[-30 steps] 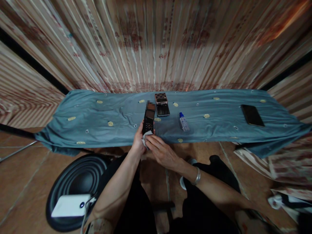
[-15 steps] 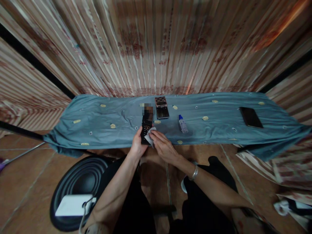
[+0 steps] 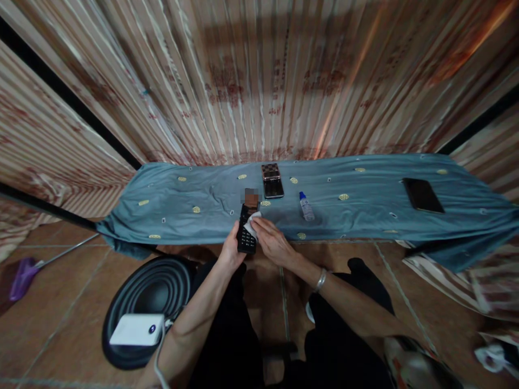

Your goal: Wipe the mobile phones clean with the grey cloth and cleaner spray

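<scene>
Seen from above, a person's left hand (image 3: 231,247) grips a black keypad phone (image 3: 247,241) by its lower edges, over the near edge of a table covered in teal fabric (image 3: 211,200), seemingly so that the keys face up and stay within reach. The right hand (image 3: 276,247) pinches a folded white cloth (image 3: 251,223) narrowly between fingers and thumb, pressed to the phone's face, probably for control over a small area; the left seems to brace against that pressure. Beyond lie an open folding phone (image 3: 273,188), a blue-capped bottle (image 3: 307,208) near the right hand, and, well apart at right, a flat dark object (image 3: 423,195)
</scene>
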Motion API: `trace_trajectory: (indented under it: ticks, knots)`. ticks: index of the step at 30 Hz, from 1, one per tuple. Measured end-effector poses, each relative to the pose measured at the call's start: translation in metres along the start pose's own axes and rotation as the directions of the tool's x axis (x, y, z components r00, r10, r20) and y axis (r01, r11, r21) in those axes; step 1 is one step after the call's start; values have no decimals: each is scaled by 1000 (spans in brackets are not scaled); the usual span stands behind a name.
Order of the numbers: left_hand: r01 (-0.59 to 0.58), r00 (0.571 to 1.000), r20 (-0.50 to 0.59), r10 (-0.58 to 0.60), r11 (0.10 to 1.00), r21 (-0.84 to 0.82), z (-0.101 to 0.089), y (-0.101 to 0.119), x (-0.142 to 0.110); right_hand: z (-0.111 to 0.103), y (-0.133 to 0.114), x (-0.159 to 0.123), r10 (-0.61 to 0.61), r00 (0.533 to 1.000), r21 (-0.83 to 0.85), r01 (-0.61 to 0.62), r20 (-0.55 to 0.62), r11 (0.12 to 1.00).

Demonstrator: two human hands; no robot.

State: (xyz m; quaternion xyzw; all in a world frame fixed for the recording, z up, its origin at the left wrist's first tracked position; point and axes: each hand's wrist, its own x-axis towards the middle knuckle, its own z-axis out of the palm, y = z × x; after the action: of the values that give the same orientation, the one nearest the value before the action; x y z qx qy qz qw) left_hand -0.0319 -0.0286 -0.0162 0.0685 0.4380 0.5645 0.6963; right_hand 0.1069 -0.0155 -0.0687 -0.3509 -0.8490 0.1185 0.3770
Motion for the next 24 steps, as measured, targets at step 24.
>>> trace_trajectory:
  ticks: [24]
  knots:
    - [-197,976,157,154,930,310,-28,-30,6,-10,-1,1,-56,983,-304,107,172,947]
